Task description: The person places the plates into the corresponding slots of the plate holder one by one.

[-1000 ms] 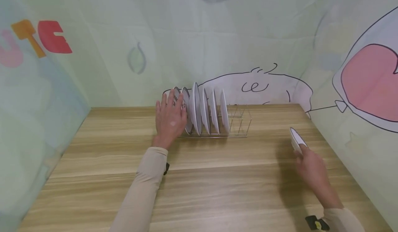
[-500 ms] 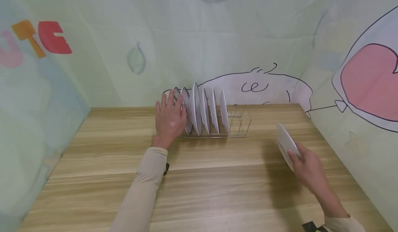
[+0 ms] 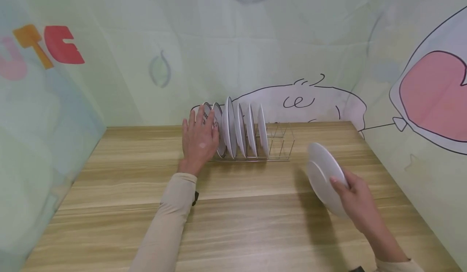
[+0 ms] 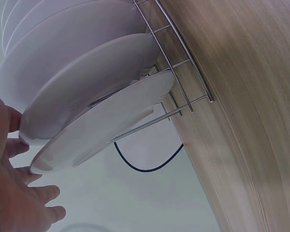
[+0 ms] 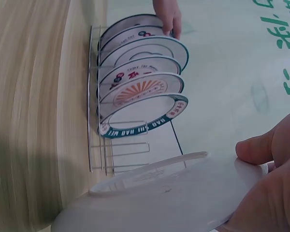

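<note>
My right hand [image 3: 362, 201] grips a white plate [image 3: 321, 176] by its rim, thumb on the near face. The plate is tilted above the table, right of the wire rack [image 3: 280, 160]; its plain underside fills the lower right wrist view. Several plates stand on edge in the rack's left and middle slots. My left hand [image 3: 200, 142] rests at the leftmost plates, fingers extended upward. In the left wrist view its fingertips [image 4: 26, 175] touch the rims of the outermost plate [image 4: 104, 123] and the plate beside it. Printed faces, one with a green rim [image 5: 176, 108], show in the right wrist view.
The rack's right-end slots [image 5: 130, 147] hold no plates. It stands near the back edge of the wood-grain table [image 3: 233, 231]. A printed cloth backdrop [image 3: 120, 81] rises behind and along both sides.
My right hand has brought its plate leftward and turned it, so more of the white underside faces the head camera. My left hand and the racked plates have stayed where they were.
</note>
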`<state>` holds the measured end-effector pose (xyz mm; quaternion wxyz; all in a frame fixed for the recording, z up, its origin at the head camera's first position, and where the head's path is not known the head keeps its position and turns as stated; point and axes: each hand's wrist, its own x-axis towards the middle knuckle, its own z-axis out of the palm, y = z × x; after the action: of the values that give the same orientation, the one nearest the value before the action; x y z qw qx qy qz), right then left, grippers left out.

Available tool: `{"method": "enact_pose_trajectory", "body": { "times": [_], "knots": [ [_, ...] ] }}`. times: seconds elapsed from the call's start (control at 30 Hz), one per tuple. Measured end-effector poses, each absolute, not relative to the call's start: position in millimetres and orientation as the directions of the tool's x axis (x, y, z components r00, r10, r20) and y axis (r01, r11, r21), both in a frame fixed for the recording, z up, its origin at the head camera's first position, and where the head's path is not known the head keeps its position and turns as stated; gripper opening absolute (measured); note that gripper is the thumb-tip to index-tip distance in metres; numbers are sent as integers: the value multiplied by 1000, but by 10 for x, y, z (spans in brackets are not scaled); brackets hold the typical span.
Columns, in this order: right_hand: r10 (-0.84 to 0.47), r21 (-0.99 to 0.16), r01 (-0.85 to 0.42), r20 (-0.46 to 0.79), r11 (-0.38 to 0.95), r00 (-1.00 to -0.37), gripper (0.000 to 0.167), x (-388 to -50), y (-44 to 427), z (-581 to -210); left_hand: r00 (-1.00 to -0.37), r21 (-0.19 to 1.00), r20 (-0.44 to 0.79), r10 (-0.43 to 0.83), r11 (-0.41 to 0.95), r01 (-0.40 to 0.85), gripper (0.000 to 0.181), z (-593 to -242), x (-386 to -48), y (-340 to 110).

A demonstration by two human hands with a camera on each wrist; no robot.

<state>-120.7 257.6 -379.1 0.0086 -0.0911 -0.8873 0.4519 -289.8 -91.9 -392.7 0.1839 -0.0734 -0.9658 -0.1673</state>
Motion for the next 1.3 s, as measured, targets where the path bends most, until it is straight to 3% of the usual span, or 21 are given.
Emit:
{"method": "enact_pose_trajectory", "body": {
  "times": [0.87, 1.3],
  "knots": [
    [129, -921, 203, -169, 332, -977, 48, -1300, 2285, -3775, -924, 294, 372, 85, 934, 205, 53, -3931, -2904, -923],
    [142, -937, 234, -203, 261, -969, 54, -1562, 2156, -3753, -926, 293, 367, 91, 933, 208, 53, -3934, -2893, -931]
  ]
}}
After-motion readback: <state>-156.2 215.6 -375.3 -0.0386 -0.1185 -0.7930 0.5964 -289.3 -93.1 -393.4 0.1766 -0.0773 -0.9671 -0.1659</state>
